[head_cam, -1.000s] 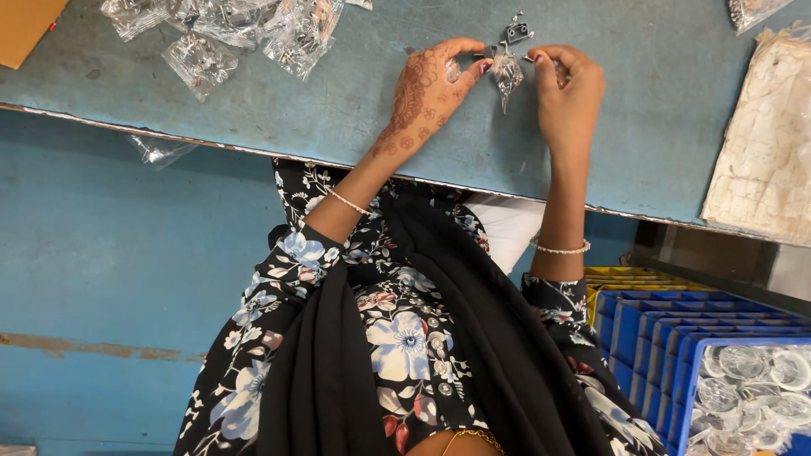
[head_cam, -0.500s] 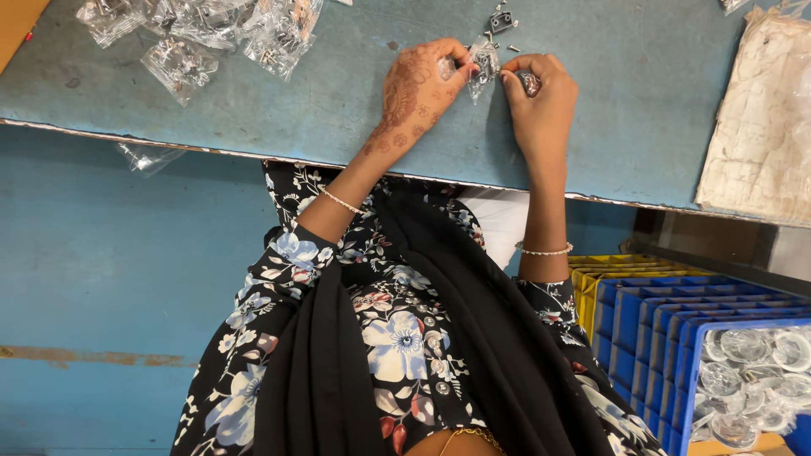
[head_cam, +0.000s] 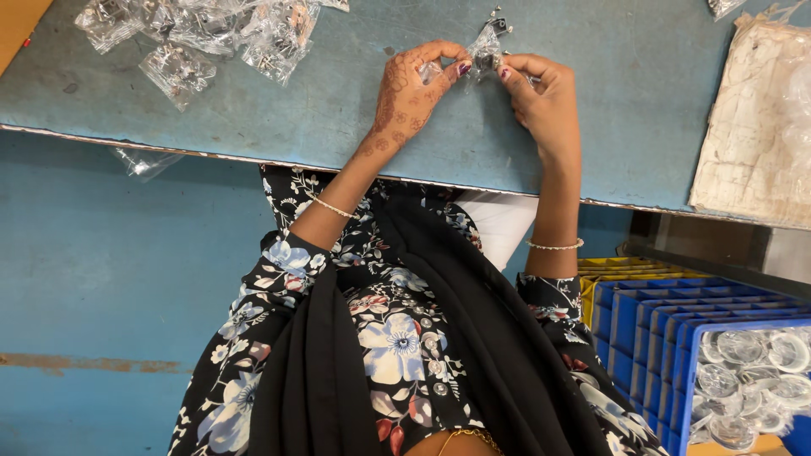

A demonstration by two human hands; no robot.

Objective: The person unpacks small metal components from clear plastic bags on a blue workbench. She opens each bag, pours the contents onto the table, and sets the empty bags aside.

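Observation:
My left hand (head_cam: 411,91), patterned with henna, and my right hand (head_cam: 545,95) meet over the blue table (head_cam: 253,118). Both pinch a small clear plastic bag (head_cam: 485,49) with little metal parts inside, held just above the tabletop. The fingertips of both hands close on the bag from either side. A thin bracelet sits on each wrist. My floral sleeves and a black scarf fill the lower middle of the view.
A pile of similar small clear bags with metal parts (head_cam: 211,29) lies at the table's far left. A worn white stack (head_cam: 756,127) rests at the right. One loose bag (head_cam: 144,160) hangs off the near edge. Stacked blue crates (head_cam: 650,329) hold clear round pieces (head_cam: 752,371).
Both hands, with the small bag, have shifted slightly left and farther across the table, and the fingertips have drawn closer together on the bag.

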